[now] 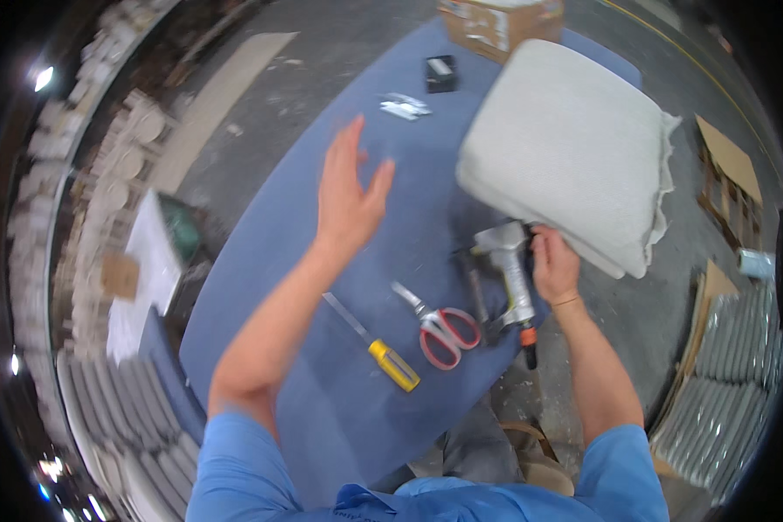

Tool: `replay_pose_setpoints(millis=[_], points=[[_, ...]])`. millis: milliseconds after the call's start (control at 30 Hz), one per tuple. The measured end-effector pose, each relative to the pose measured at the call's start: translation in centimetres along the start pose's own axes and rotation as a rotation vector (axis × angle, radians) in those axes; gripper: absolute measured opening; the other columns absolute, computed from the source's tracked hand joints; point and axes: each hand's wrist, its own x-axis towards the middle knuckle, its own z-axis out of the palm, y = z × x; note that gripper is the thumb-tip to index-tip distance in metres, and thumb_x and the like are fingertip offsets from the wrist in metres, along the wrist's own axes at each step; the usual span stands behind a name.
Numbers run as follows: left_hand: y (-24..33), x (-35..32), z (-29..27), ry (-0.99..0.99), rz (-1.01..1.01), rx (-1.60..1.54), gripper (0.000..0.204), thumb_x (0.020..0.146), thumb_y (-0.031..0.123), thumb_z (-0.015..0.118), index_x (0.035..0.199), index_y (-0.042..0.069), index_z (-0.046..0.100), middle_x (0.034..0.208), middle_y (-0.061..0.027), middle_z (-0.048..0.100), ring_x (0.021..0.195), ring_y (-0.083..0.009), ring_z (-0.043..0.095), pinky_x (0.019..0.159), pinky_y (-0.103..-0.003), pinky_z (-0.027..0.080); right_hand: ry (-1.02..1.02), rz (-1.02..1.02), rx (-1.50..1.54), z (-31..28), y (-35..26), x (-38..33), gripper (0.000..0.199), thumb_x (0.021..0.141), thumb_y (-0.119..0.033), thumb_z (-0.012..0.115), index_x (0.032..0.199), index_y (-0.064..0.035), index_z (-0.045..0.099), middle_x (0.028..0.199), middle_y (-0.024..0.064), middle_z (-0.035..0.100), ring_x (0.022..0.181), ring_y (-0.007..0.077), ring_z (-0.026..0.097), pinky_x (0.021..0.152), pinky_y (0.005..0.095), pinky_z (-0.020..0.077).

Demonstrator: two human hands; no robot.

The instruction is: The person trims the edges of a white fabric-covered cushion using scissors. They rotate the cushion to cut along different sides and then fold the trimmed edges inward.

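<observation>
My left hand (350, 196) is raised over the blue-grey covered table (274, 230), fingers spread and slightly blurred, holding nothing. My right hand (555, 268) has its fingers curled at the near edge of an off-white, cloth-covered padded piece (565, 122) with a ragged fabric border. What those fingers grip is hidden. Just left of that hand is a silver pneumatic staple gun (515, 283) with an orange fitting at its near end. Scissors (444, 335) with red-rimmed handles lie beside the gun. A yellow-handled screwdriver (391, 361) lies farther left.
A cardboard box (496, 26), a small black box (441, 74) and shiny white strips (404, 106) sit toward the table's far end. Grey padded pieces are stacked at left (117, 400) and, plastic-wrapped, at right (726, 383). A wooden pallet (720, 204) stands on the right.
</observation>
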Motion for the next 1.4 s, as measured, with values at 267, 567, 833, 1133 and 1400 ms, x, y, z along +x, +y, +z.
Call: replay_pose_setpoints(millis=[267, 567, 833, 1133, 1400], points=[[10.5, -43.9, -14.9, 0.312, -0.707, -0.303, 0.033, 0.105, 0.012, 0.06, 0.135, -0.002, 0.062, 0.11, -0.0072, 0.073, 0.098, -0.0131, 0.067, 0.086, -0.029, 0.055, -0.025, 0.039, 0.088, -1.7, -3.4, -0.4, 0.036, 0.106, -0.027, 0.056, 0.133, -0.0041, 0.062, 0.13, 0.0138, 0.068, 0.121, 0.0248, 0.063, 0.106, 0.0352, 0.0462], [27.7, -75.9, -24.0, 1.29, -1.19, -0.028, 0.027, 0.107, 0.019, 0.057, 0.119, -0.001, 0.069, 0.094, -0.0094, 0.075, 0.082, -0.0137, 0.07, 0.076, -0.029, 0.058, -0.038, -0.237, 0.714, 5.2, -24.0, -16.3, 0.028, 0.108, -0.014, 0.056, 0.131, 0.0007, 0.062, 0.118, 0.0084, 0.066, 0.106, 0.0161, 0.061, 0.092, 0.0287, 0.0487], [29.8, -79.9, -34.6, 1.744, -0.896, -0.211, 0.038, 0.108, 0.032, 0.057, 0.129, 0.001, 0.06, 0.101, -0.0126, 0.073, 0.082, -0.0219, 0.071, 0.074, -0.036, 0.058, -1.302, -0.33, 0.933, 5.0, -40.1, -33.1, 0.017, 0.097, -0.01, 0.067, 0.111, -0.0001, 0.071, 0.09, 0.0025, 0.069, 0.08, 0.0116, 0.063, 0.072, 0.028, 0.0517], [21.0, -78.4, -41.3, 1.538, -0.57, -0.921, 0.055, 0.103, 0.049, 0.061, 0.135, 0.005, 0.054, 0.124, -0.0186, 0.067, 0.1, -0.0347, 0.07, 0.088, -0.049, 0.057, -1.537, -0.644, 0.61, -0.5, -38.5, -36.5, 0.021, 0.096, -0.02, 0.071, 0.111, -0.0069, 0.075, 0.096, 0.0116, 0.074, 0.083, 0.0211, 0.071, 0.074, 0.0339, 0.0557], [18.0, -72.5, -42.1, 1.457, -0.708, -0.974, 0.047, 0.1, 0.054, 0.063, 0.108, 0.008, 0.07, 0.093, -0.0075, 0.074, 0.072, -0.0211, 0.068, 0.059, -0.034, 0.06, -0.598, -0.461, 0.324, -0.2, -28.5, -21.0, 0.017, 0.091, -0.018, 0.073, 0.103, -0.0056, 0.072, 0.099, 0.0135, 0.068, 0.094, 0.0314, 0.066, 0.082, 0.0426, 0.0531]])
